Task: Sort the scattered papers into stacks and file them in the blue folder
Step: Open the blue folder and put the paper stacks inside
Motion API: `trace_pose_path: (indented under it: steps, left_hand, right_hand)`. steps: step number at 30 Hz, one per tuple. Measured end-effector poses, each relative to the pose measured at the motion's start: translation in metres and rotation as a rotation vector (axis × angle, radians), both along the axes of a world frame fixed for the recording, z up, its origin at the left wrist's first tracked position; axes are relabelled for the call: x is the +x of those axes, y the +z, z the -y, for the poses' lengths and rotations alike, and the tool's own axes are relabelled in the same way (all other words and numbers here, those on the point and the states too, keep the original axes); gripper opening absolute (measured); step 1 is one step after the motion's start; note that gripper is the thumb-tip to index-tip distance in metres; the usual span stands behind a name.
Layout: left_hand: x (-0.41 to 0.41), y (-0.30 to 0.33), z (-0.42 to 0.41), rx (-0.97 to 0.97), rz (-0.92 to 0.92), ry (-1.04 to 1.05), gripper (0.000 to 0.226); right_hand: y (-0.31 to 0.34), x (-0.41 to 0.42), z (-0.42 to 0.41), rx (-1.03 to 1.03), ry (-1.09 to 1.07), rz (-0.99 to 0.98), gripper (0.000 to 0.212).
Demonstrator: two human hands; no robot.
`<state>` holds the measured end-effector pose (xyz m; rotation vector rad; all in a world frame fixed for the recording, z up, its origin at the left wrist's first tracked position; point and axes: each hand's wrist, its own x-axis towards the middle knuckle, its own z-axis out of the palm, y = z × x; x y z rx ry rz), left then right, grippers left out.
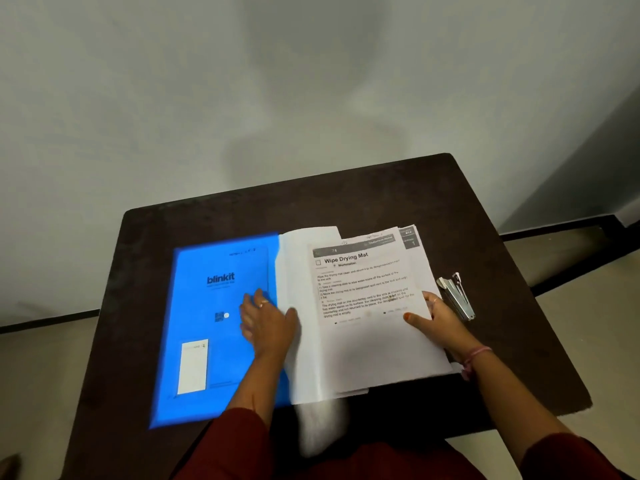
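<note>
The blue folder (211, 327) lies open on the dark table (346, 199), its blue cover spread to the left with a "blinkit" logo and a white label. My left hand (265, 322) rests flat across the fold, fingers on the blue cover, thumb on a clear inner sleeve (298, 271). On the right half lies a stack of printed papers (374, 327), top sheet headed "Wipe Drying Mat". My right hand (438, 320) grips the stack's right edge, thumb on top, fingers beneath.
A metal stapler (456, 295) lies just right of the papers, close to my right hand. A blurred white sheet (320, 427) hangs over the table's near edge by my lap. A wall stands behind the table, floor on both sides.
</note>
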<state>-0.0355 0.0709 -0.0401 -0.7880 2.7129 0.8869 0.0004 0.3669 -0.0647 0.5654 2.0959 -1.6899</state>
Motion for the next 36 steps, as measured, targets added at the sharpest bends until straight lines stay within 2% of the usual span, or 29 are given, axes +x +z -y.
trace_pose_path:
  steps: [2, 4, 7, 11, 15, 19, 23, 25, 26, 29, 31, 36]
  left_hand:
    - [0.017, -0.009, 0.015, -0.110, 0.196, 0.019, 0.094]
    - [0.030, -0.012, 0.023, -0.119, 0.265, 0.035, 0.103]
    - [0.036, -0.011, 0.026, -0.107, 0.288, -0.020, 0.099]
    - [0.032, -0.002, 0.029, -0.087, 0.316, -0.080, 0.086]
    - [0.033, 0.005, 0.033, -0.006, 0.273, -0.120, 0.079]
    - [0.034, 0.007, 0.036, 0.071, 0.109, -0.186, 0.067]
    - [0.037, 0.012, 0.036, 0.081, -0.017, -0.199, 0.041]
    - [0.036, 0.016, 0.034, 0.017, -0.022, -0.255, 0.026]
    - [0.035, 0.017, 0.033, -0.037, 0.010, -0.311, 0.026]
    - [0.032, 0.023, 0.025, -0.283, 0.170, -0.476, 0.044]
    - [0.032, 0.027, 0.019, -0.413, 0.212, -0.528, 0.051]
    - [0.031, 0.028, 0.009, -0.527, 0.223, -0.573, 0.055]
  right_hand:
    - [-0.001, 0.002, 0.000, -0.033, -0.037, 0.025, 0.052]
    - [0.001, 0.005, 0.000, -0.113, -0.101, 0.044, 0.051]
    - [0.006, 0.011, 0.003, -0.184, -0.174, 0.037, 0.049]
    - [0.006, 0.015, 0.006, -0.153, -0.204, 0.030, 0.049]
    - [0.011, 0.016, 0.013, -0.096, -0.202, -0.009, 0.052]
    - [0.019, 0.021, 0.019, -0.148, -0.233, -0.014, 0.051]
    - [0.022, 0.022, 0.026, -0.182, -0.215, -0.031, 0.050]
    - [0.021, 0.021, 0.030, -0.181, -0.176, -0.036, 0.048]
    - [0.022, 0.021, 0.033, -0.172, -0.148, -0.037, 0.046]
    - [0.025, 0.017, 0.040, -0.171, -0.075, -0.027, 0.044]
    - [0.028, 0.012, 0.045, -0.194, -0.047, -0.016, 0.045]
    - [0.033, -0.004, 0.060, -0.174, 0.052, -0.010, 0.046]
